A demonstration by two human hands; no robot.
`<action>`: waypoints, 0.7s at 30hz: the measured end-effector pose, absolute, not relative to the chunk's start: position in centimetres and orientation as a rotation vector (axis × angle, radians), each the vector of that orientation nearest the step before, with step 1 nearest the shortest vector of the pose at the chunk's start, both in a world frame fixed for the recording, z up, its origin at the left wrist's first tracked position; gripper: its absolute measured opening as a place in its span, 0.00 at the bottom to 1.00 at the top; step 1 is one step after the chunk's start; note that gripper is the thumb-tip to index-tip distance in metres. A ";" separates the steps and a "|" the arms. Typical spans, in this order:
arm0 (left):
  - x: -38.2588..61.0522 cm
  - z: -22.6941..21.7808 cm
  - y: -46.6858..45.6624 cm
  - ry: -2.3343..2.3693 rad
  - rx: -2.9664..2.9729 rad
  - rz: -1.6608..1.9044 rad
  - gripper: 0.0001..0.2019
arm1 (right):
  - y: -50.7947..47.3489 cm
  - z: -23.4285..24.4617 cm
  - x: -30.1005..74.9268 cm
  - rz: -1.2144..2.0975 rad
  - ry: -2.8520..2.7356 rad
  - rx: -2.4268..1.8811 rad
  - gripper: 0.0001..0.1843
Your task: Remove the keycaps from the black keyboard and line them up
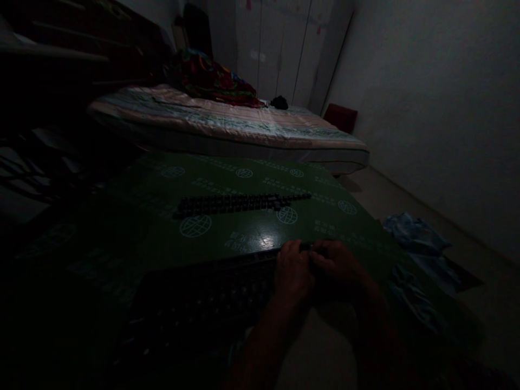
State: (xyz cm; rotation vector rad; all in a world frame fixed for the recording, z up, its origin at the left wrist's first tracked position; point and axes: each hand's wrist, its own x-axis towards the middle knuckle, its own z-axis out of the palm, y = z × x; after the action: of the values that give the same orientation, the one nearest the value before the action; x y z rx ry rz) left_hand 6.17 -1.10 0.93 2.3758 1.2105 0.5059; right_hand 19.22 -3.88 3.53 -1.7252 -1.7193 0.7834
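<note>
A black keyboard (203, 295) lies across the near part of the green board, its keys partly lost in the dark. My left hand (293, 271) rests over its right part, fingers curled at the far edge and closed on it. Close beside it, my right hand (335, 262) is at the keyboard's right end with fingers bent and pressed together. Whatever is between those fingertips is too dark to make out. Beyond the keyboard, loose black keycaps (231, 203) are laid out in rows, with a thinner line of them trailing off to the right.
The green board (244, 233) has white globe marks and lettering. Behind it stands a bed (244, 124) with a red patterned blanket (215, 78). Crumpled cloth (414, 230) lies to the right, near the wall (439, 119). The room is very dim.
</note>
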 end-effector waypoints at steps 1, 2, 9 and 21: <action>6.3 0.8 -1.1 1.230 2.361 0.519 0.14 | -3.9 3.5 19.2 0.797 -1.709 -1.721 0.10; 6.4 0.8 -1.2 1.245 2.350 0.532 0.13 | -3.8 3.5 19.2 0.808 -1.703 -1.714 0.10; 6.6 0.9 -1.3 1.269 2.333 0.511 0.12 | -3.7 3.0 19.4 0.855 -1.659 -1.681 0.09; 6.7 0.7 -1.3 1.287 2.333 0.490 0.13 | -3.6 2.1 19.4 0.791 -1.663 -1.708 0.07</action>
State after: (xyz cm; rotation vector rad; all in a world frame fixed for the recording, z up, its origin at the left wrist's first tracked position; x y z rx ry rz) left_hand 6.66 -1.28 0.72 2.3327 1.2867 0.4900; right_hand 19.41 -3.64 2.14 -1.7079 -1.6629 0.7907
